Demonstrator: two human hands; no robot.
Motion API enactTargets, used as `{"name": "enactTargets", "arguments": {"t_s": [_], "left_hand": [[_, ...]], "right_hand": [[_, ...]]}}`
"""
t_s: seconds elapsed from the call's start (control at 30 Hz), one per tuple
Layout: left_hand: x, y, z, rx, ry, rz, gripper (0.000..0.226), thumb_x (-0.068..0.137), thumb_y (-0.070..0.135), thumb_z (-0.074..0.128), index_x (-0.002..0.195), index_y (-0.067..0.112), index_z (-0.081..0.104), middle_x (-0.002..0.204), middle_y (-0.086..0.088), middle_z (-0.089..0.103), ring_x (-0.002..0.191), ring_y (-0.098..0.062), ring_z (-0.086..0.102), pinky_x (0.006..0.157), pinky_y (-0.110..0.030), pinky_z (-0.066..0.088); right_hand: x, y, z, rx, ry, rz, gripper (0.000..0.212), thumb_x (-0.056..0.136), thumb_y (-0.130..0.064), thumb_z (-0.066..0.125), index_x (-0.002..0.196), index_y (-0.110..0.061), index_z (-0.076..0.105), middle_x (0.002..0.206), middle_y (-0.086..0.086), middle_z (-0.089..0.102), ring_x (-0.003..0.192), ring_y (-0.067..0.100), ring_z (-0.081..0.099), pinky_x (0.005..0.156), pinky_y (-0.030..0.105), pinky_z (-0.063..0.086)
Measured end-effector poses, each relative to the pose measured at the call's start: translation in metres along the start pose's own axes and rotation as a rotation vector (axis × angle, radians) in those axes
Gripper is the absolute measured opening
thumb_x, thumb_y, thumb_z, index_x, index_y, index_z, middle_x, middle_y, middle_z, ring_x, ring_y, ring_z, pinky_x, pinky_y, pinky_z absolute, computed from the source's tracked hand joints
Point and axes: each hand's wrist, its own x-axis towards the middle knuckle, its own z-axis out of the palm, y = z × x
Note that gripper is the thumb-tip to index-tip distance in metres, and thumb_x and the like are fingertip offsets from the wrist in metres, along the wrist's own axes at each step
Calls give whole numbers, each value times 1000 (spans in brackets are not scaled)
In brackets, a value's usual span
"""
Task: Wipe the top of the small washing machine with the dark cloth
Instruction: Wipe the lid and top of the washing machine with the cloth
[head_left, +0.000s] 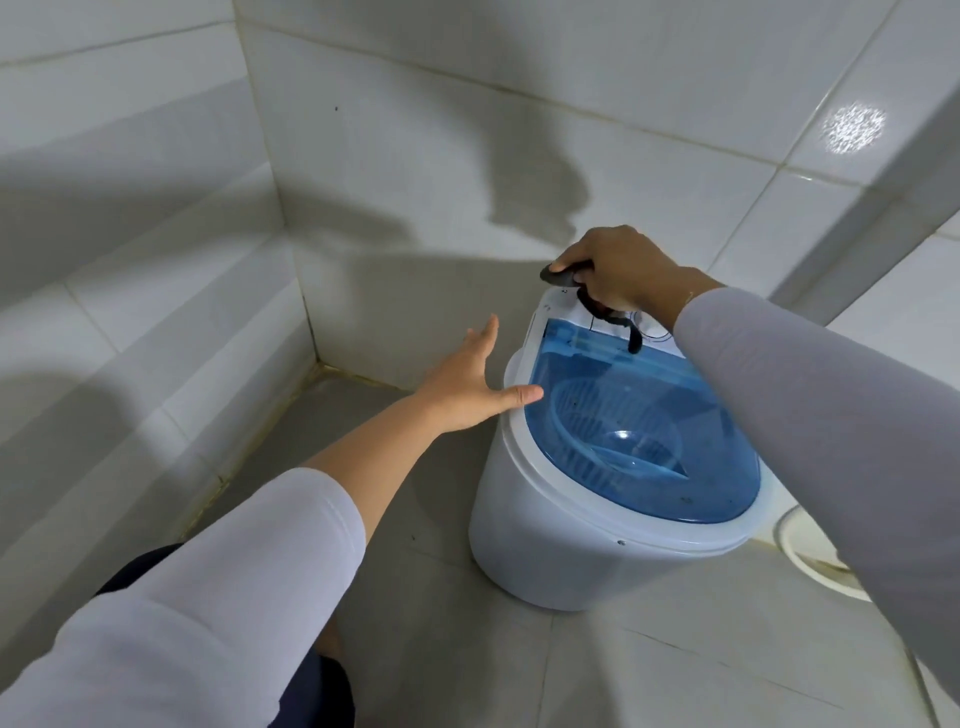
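The small washing machine (587, 525) sits on the floor. At its far end the right hand (621, 270) is closed around the dark cloth (597, 306) – a bit hangs onto the blue lid (639, 436). The left hand (470, 387) is wide open, holding nothing – thumb by the machine's left rim

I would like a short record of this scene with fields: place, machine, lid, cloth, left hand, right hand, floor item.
place: corner of white tiled walls, grey tiled floor
machine: small washing machine, white body, stands on the floor
lid: blue see-through lid, shut, basket visible beneath
cloth: dark cloth, bunched, on the white back panel, a strip hanging over the lid's far edge
left hand: left hand open, fingers spread, thumb at the lid's left edge
right hand: right hand gripping the cloth
floor item: white round rim right of the machine, partly hidden
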Motion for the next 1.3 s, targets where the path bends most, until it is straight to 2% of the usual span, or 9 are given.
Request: {"name": "enactTargets", "arguments": {"t_s": [0.13, 0.2, 0.27, 0.3, 0.47, 0.6, 0.83, 1.13, 1.3], "left_hand": [[21, 5, -5, 34, 1, -4, 102, 76, 60, 62, 149, 34, -4, 161, -4, 1, 147, -24, 12, 118, -48, 18], [29, 6, -5, 68, -17, -22, 105, 75, 58, 65, 149, 33, -6, 161, -5, 1, 148, -24, 11, 118, -48, 18], [34, 6, -6, 98, -43, -32, 109, 73, 56, 68, 149, 33, -7, 161, -6, 1, 148, -25, 10, 118, -49, 17], [36, 7, -6, 110, -54, -34, 110, 73, 55, 69, 149, 33, -7, 161, -6, 1, 148, -26, 10, 118, -49, 17], [41, 10, -10, 180, -107, -34, 112, 72, 56, 69, 149, 34, -9, 161, -5, -1, 147, -26, 11, 118, -49, 18], [42, 8, -9, 154, -119, -49, 112, 71, 57, 69, 149, 34, -8, 161, -5, 0, 148, -26, 10, 118, -49, 16], [38, 13, -11, 182, -123, -39, 110, 73, 57, 67, 149, 34, -8, 160, -6, -2, 147, -26, 10, 118, -48, 17], [32, 17, -13, 239, -129, -25, 107, 76, 56, 65, 149, 31, -9, 160, -7, -2, 148, -25, 8, 117, -52, 16], [29, 21, -14, 271, -134, -15, 105, 78, 56, 63, 149, 31, -10, 160, -8, -2, 147, -27, 9, 116, -55, 14]], "right_hand": [[-7, 6, 10, -86, -136, -93, 43, 91, -3, 47, 114, -32, 69, 120, 2, 64, 96, 22, 56, 79, 26, 42], [-11, 11, 18, -148, -169, -151, 45, 92, -5, 46, 119, -35, 65, 125, 1, 60, 103, 24, 54, 88, 32, 45], [-15, 17, 26, -215, -170, -233, 44, 94, -9, 45, 125, -36, 60, 131, 1, 54, 117, 26, 50, 104, 34, 39], [-16, 19, 30, -235, -165, -266, 43, 94, -10, 45, 127, -34, 59, 132, 2, 54, 119, 26, 49, 106, 32, 35], [-11, 22, 42, -312, -103, -338, 43, 92, -12, 49, 130, -32, 57, 123, 4, 57, 114, 29, 48, 100, 37, 40], [-3, 19, 44, -350, -69, -371, 46, 91, -7, 49, 129, -31, 58, 120, 6, 59, 111, 31, 48, 95, 40, 44], [9, 15, 43, -465, -36, -272, 50, 93, -5, 44, 134, -32, 50, 123, 6, 53, 116, 30, 44, 85, 37, 45], [26, 17, 39, -464, -40, -122, 41, 96, -7, 41, 127, -28, 57, 122, 8, 52, 115, 32, 45, 86, 37, 46], [33, 18, 38, -404, -33, -67, 36, 94, -2, 40, 115, -18, 65, 116, 11, 54, 112, 34, 47, 82, 38, 46]]}}
